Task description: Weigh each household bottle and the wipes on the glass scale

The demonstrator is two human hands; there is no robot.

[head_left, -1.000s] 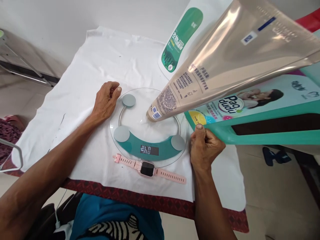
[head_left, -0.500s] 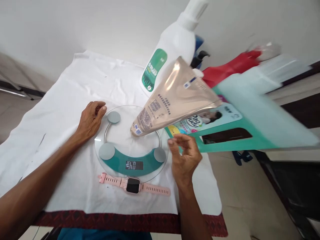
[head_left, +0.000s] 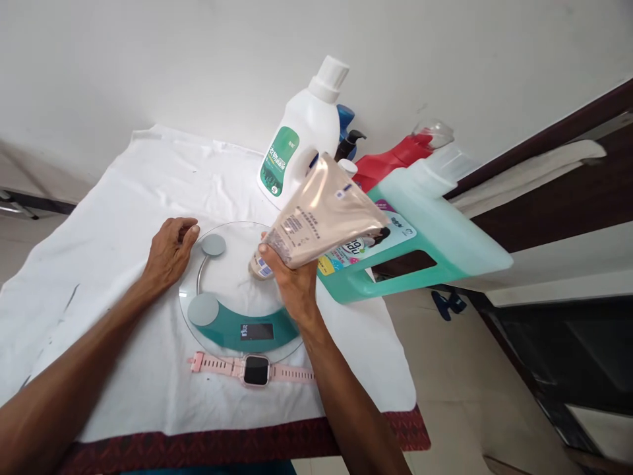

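Note:
A round glass bathroom scale (head_left: 208,343) lies on the white cloth, its small display lit. Standing cap-down over the scale's middle is a tapered beige squeeze tube (head_left: 321,211) with printed text. My right hand (head_left: 294,284) is wrapped around the tube's lower part, near its cap. My left hand (head_left: 173,249) rests on the cloth at the scale's left edge, fingers loosely bent and holding nothing. A pink smartwatch (head_left: 256,371) lies stretched out along the scale's near edge.
Behind the tube stand a white detergent bottle (head_left: 309,119), a black pump top (head_left: 350,144) and a blue bottle (head_left: 345,119). To the right are a red bottle (head_left: 393,159) and a large green jug (head_left: 430,231). White cloth (head_left: 113,198) covers the table. Slippers (head_left: 448,303) lie on the floor.
My right hand has moved left from beside the scale and closed around the squeeze tube. The scale's display reading has changed. The view has shifted; my left hand stays by the scale.

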